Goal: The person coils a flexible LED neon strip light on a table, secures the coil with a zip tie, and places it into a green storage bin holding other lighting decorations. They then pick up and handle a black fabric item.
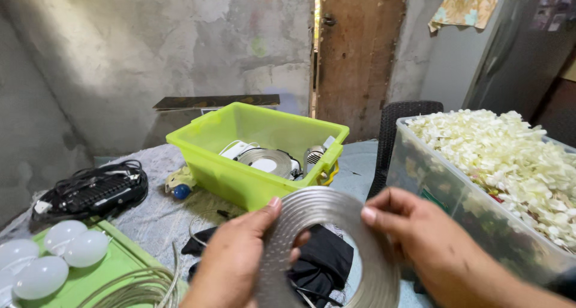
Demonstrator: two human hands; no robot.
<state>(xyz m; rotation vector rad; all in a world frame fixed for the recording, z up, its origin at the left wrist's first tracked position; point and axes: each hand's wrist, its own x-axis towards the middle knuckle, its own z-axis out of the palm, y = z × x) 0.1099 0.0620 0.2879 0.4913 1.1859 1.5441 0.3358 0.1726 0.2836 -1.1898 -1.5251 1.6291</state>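
Observation:
A wide coil of thin silvery metal strip (336, 224) is held upright in front of me over the table. My left hand (237, 260) grips its left side, thumb on the top edge and fingers through the middle hole. My right hand (420, 236) pinches the right rim with thumb and fingers. Behind the coil lies a black cloth bundle (327, 257) on the table.
A lime green bin (210, 167) holding another strip coil (267, 161) stands ahead. A clear tub (444, 191) of small white pieces sits at right. White bulb domes (60, 251) lie on a green lid (120, 263) at left, beside a black cabled device (90, 191). A dark chair (396, 122) stands behind.

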